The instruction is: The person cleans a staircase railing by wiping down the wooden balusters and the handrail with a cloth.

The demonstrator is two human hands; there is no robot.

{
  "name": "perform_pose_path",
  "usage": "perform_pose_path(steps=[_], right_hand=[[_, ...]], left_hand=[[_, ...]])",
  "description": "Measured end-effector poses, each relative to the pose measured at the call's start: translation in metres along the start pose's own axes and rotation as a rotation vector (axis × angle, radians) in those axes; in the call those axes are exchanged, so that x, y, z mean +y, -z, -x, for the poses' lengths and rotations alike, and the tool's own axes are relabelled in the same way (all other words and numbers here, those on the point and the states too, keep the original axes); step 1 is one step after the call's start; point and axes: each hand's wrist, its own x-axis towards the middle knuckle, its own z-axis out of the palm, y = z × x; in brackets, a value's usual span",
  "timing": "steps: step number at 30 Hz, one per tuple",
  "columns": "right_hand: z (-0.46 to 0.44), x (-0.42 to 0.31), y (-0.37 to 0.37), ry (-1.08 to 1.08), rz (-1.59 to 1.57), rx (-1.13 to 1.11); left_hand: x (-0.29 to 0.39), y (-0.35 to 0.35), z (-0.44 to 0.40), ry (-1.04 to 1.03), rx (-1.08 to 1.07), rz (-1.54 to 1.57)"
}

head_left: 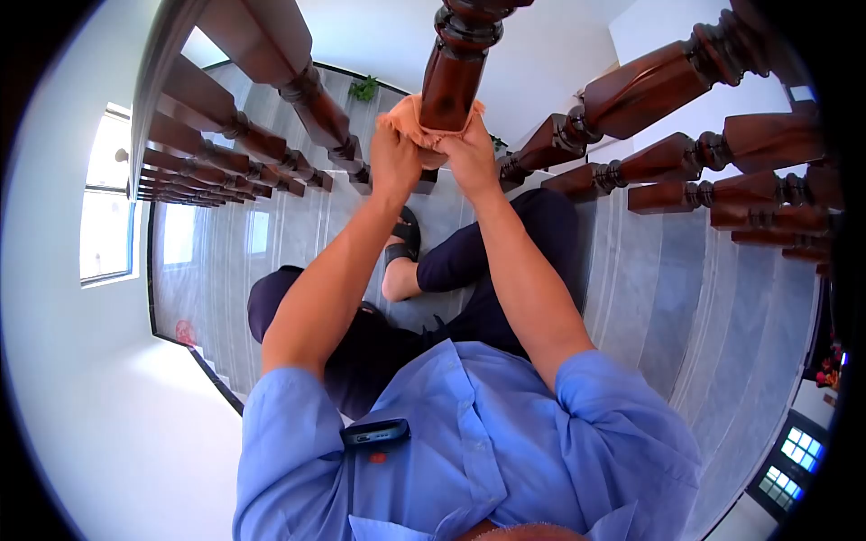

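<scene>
An orange cloth is wrapped around the lower part of a dark, glossy wooden baluster straight ahead. My left hand is closed on the cloth at the baluster's left side. On the right side, my right hand also grips the cloth, its fingers curled behind the wood. Both arms are stretched forward, and the hands are close together. The fingertips are mostly hidden by the cloth and the post.
Rows of turned wooden balusters run down the left, and more balusters stand on the right. Grey marble stairs lie on both sides. A phone sits in my shirt pocket. A window is at left, a green plant beyond.
</scene>
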Motion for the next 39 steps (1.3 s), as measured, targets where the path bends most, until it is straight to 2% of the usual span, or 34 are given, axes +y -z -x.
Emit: perform_pose_path(steps=[2,3,5,6,8,9,11,12,14,15,17,18,19,20,21,24,25,27,28,29,31,32,33,35,37,39], right_hand=[[0.005,-0.005,0.002,0.117,0.27,0.037],[0.016,-0.006,-0.002,0.1,0.275,0.027],[0.035,-0.005,-0.01,0.041,0.434,0.235],[0.039,-0.014,-0.021,0.051,0.431,0.225],[0.039,-0.046,-0.045,0.394,0.524,0.449],[0.034,-0.056,-0.048,0.392,0.521,0.444],[0.019,-0.077,-0.042,0.646,0.754,0.495],[0.008,-0.087,-0.041,0.646,0.754,0.495],[-0.021,-0.113,-0.037,0.629,0.415,0.423],[-0.034,-0.128,-0.039,0.547,0.335,0.392],[-0.061,-0.144,-0.046,0.405,-0.003,0.396],[-0.073,-0.143,-0.041,0.407,-0.002,0.389],[-0.083,-0.145,-0.034,0.385,-0.082,0.155],[-0.09,-0.143,-0.028,0.36,-0.16,-0.08],[-0.088,-0.143,-0.032,0.362,-0.158,-0.089],[-0.062,-0.138,-0.055,0.261,-0.065,0.255],[-0.054,-0.128,-0.065,0.373,-0.195,0.193],[-0.033,-0.121,-0.09,0.619,0.021,0.205],[-0.018,-0.129,-0.099,0.53,0.052,0.142],[-0.023,-0.126,-0.09,0.53,0.056,0.154],[-0.038,-0.124,-0.079,0.629,0.329,0.142],[-0.042,-0.122,-0.079,0.653,0.336,0.187],[-0.043,-0.122,-0.073,0.656,0.333,0.184],[-0.045,-0.124,-0.055,0.538,0.288,0.101],[-0.036,-0.134,-0.057,0.506,0.275,0.126],[-0.034,-0.141,-0.062,0.582,0.276,0.163]], left_hand=[[0.02,-0.005,0.013,-0.103,0.151,-0.168],[0.021,-0.003,0.02,-0.088,0.164,-0.162],[0.019,0.0,0.02,-0.072,0.268,-0.187],[0.026,0.001,0.017,-0.083,0.277,-0.188],[0.047,-0.005,0.012,-0.331,0.339,-0.189],[0.055,-0.006,0.008,-0.33,0.344,-0.192],[0.073,-0.011,-0.003,-0.473,0.391,-0.107],[0.09,-0.012,-0.004,-0.479,0.359,-0.121],[0.1,-0.021,-0.01,-0.54,0.372,-0.174],[0.107,-0.026,-0.012,-0.594,0.389,-0.231],[0.127,-0.041,-0.011,-0.625,0.362,-0.134],[0.134,-0.045,-0.013,-0.684,0.308,-0.065],[0.137,-0.048,-0.014,-0.743,0.254,0.006],[0.136,-0.05,-0.019,-0.871,0.3,-0.056],[0.132,-0.05,-0.022,-0.876,0.308,-0.054],[0.118,-0.049,-0.036,-0.724,0.27,-0.002],[0.123,-0.044,-0.041,-0.725,0.273,0.002],[0.135,-0.033,-0.051,-0.351,-0.096,0.68],[0.139,-0.027,-0.053,-0.242,-0.14,0.7],[0.136,-0.025,-0.054,-0.234,-0.149,0.702],[0.132,-0.023,-0.056,-0.274,-0.152,0.541],[0.131,-0.028,-0.049,-0.366,-0.06,0.36],[0.132,-0.036,-0.044,-0.371,-0.058,0.358],[0.13,-0.051,-0.035,-0.644,0.213,0.247],[0.134,-0.053,-0.03,-0.694,0.256,0.142],[0.144,-0.053,-0.035,-0.853,0.247,0.124]])
